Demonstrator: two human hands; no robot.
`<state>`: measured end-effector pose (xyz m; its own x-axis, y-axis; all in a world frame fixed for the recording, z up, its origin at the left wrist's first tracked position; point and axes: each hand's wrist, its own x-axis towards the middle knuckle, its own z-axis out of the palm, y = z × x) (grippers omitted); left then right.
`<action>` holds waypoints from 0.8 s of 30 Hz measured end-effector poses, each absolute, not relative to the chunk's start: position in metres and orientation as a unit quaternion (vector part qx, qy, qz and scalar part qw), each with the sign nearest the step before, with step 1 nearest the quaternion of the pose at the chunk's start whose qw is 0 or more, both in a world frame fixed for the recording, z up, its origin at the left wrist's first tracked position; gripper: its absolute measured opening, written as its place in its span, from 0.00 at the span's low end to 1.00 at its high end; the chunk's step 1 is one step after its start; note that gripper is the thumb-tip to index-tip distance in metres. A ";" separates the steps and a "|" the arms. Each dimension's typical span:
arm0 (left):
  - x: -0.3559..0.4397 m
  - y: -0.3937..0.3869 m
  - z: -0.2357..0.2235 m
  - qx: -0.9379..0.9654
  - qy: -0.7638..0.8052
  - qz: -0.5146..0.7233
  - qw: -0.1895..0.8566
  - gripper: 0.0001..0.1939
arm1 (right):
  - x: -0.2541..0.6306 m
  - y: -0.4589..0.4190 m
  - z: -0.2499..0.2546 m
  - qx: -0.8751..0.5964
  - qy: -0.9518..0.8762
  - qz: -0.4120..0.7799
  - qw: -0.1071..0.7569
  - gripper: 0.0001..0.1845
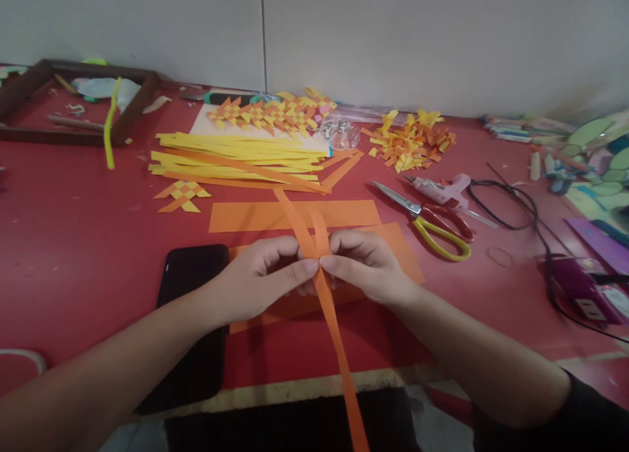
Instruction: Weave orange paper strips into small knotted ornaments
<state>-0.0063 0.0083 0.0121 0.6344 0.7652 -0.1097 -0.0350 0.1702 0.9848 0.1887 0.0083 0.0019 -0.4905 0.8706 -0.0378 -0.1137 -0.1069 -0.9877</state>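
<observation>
Between thumb and fingers, my left hand (275,272) pinches orange paper strips (335,327) where they cross. My right hand (366,265) is closed on the same spot, its thumb tip meeting the left thumb. Two strip ends stick up beyond the fingers, and one long end hangs down past the table's front edge. Under the hands lie an orange paper sheet (400,252) and a wide orange paper band (295,216). A small woven orange and yellow paper piece (183,195) rests to the left. Behind it is a pile of yellow paper strips (236,154).
A black phone (191,334) lies by my left forearm. To the right are scissors (422,219), a pink glue gun (445,190) and a purple power socket (584,295) with black cable. Farther back sit woven pieces (265,114), paper scraps (413,141) and a wooden frame (54,134).
</observation>
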 end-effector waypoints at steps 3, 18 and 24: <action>-0.006 0.009 0.011 0.569 0.316 0.293 0.701 0.08 | 0.188 0.008 0.001 -0.340 -0.565 0.649 0.381 0.16; -0.005 0.008 0.011 0.548 0.311 0.274 0.727 0.09 | 0.190 0.009 -0.002 -0.358 -0.549 0.634 0.410 0.16; -0.007 0.008 0.010 0.578 0.321 0.275 0.698 0.08 | 0.191 0.008 -0.001 -0.322 -0.526 0.696 0.367 0.16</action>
